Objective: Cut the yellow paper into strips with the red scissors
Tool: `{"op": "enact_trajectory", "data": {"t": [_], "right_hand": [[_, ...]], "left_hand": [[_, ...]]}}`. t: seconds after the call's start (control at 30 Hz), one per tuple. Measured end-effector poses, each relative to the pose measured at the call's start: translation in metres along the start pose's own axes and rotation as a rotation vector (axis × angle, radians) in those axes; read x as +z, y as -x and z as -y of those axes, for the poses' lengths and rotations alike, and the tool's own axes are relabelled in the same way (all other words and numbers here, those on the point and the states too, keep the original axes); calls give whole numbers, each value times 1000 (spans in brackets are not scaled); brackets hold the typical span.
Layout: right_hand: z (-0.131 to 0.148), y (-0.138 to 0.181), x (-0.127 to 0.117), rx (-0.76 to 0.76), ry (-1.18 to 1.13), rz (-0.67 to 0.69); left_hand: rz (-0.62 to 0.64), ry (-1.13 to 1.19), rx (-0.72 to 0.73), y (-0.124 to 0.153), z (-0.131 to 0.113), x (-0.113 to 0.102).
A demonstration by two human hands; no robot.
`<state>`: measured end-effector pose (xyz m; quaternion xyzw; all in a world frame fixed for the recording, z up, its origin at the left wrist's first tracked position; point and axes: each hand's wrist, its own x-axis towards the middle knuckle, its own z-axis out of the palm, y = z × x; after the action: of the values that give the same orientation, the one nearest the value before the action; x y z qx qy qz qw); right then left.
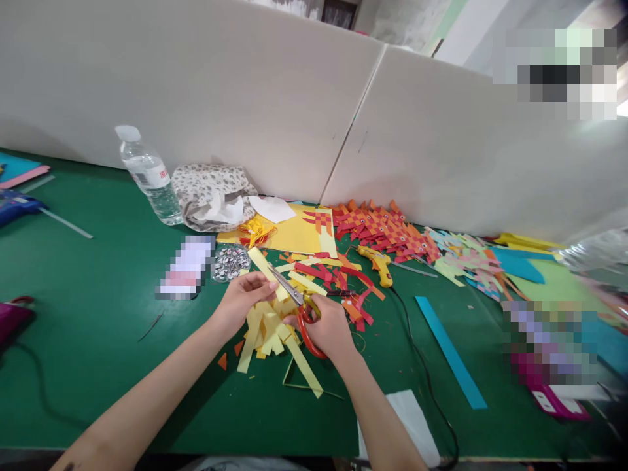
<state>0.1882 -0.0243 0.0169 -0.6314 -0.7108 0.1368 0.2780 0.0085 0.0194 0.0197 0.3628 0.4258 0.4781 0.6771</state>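
My left hand (243, 297) pinches a woven bundle of pale yellow paper strips (267, 327) and holds it just above the green table (98, 275). One strip sticks up from between the fingers. My right hand (330, 327) grips red-handled scissors (299, 304). Their blades point up and left, and they meet the upright strip beside my left fingertips.
Loose red and yellow strips (333, 271) lie behind my hands. Further back are a yellow glue gun (377, 261), a pile of woven orange paper fish (383, 226), a tray of googly eyes (230, 261), a water bottle (147, 173) and a blue strip (449, 350). White panels wall off the back.
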Motion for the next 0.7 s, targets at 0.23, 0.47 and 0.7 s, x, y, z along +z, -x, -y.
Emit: {"op": "enact_trajectory", "data": {"t": [0.23,0.47,0.7], "right_hand": [[4,1,5,62,-79,39],[-1,0,4,81,24,19],[-3,0,1,71,107,74]], "left_hand": [[1,13,-11,0,0,-1],[2,1,-32,2,2,3],[-19,25,-8,-2,0,-1]]}}
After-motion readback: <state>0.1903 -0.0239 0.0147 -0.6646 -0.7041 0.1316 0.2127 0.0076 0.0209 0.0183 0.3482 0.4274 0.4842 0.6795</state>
